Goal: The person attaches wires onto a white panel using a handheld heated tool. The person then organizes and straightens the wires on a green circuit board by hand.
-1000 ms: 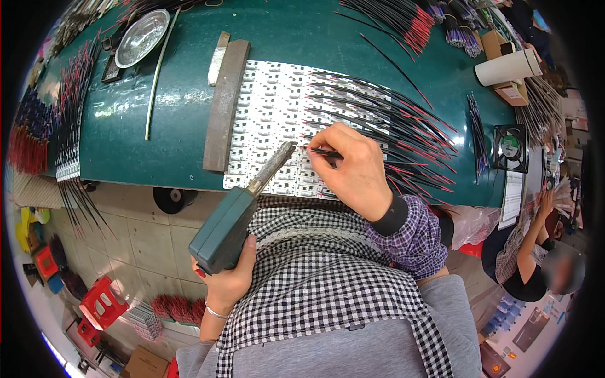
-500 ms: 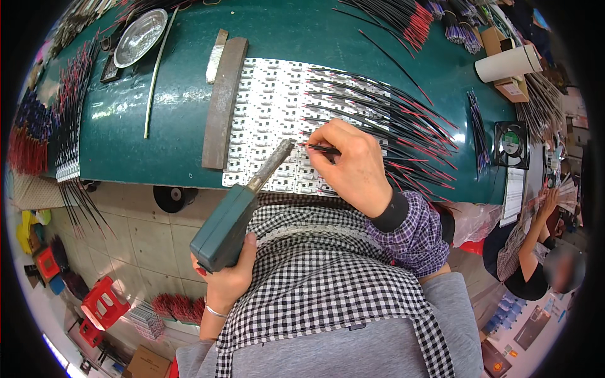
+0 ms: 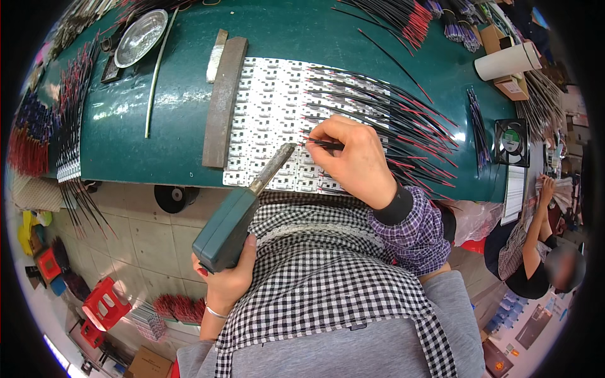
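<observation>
My left hand (image 3: 232,280) is wrapped round the grip of a green soldering gun (image 3: 225,225). Its thick grey tip (image 3: 275,165) points up and right over a white panel of small circuit boards (image 3: 265,116). My right hand (image 3: 356,160) pinches a thin black wire with a red end (image 3: 321,143) just above the panel, close to the soldering tip. Whether the wire end touches the tip or a pad, I cannot tell. Several black wires with red ends (image 3: 403,116) fan out from the panel toward the right, partly hidden by my right hand.
A dark bar (image 3: 224,104) lies along the panel's left edge on the green table (image 3: 179,126). Farther left are a metal dish (image 3: 141,39), a thin rod (image 3: 155,82) and wired strips (image 3: 70,126). A small fan (image 3: 511,142) stands right; another person (image 3: 529,261) sits beyond.
My right hand has shifted very slightly with the wire still pinched. The soldering gun has moved a little to the right. At far right, the other person's arms have moved.
</observation>
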A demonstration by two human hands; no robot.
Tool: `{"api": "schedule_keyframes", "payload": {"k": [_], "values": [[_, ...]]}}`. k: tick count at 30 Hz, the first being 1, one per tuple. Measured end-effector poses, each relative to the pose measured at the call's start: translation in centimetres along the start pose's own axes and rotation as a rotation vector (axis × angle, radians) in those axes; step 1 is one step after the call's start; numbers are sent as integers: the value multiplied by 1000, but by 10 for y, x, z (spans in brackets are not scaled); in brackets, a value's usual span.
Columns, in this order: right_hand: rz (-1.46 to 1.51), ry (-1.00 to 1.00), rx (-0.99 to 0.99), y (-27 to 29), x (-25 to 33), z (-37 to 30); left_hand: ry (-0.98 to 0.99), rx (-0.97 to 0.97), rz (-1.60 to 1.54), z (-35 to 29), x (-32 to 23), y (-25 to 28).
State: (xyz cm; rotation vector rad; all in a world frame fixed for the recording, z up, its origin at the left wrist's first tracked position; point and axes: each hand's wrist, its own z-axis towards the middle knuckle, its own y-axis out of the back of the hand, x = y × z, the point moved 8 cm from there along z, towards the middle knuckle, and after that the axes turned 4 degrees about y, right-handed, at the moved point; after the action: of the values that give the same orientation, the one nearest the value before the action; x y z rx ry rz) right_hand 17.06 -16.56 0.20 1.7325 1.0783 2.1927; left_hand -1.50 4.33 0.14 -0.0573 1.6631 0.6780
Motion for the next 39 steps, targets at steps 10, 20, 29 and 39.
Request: {"api": "schedule_keyframes", "payload": {"k": [10,20,29,39], "values": [[-46,27,-6,-1,2,-2,-50,37,124,-1,0,-1],[-38,54,-8,-1,4,-2,24,-8,-77,-12,14,9],[150,-10,167,2,-2,-3,53,-1,-141,-13,22,7],[34,158,62,11,6,-15,-11,-46,-134,-17,19,10]]}}
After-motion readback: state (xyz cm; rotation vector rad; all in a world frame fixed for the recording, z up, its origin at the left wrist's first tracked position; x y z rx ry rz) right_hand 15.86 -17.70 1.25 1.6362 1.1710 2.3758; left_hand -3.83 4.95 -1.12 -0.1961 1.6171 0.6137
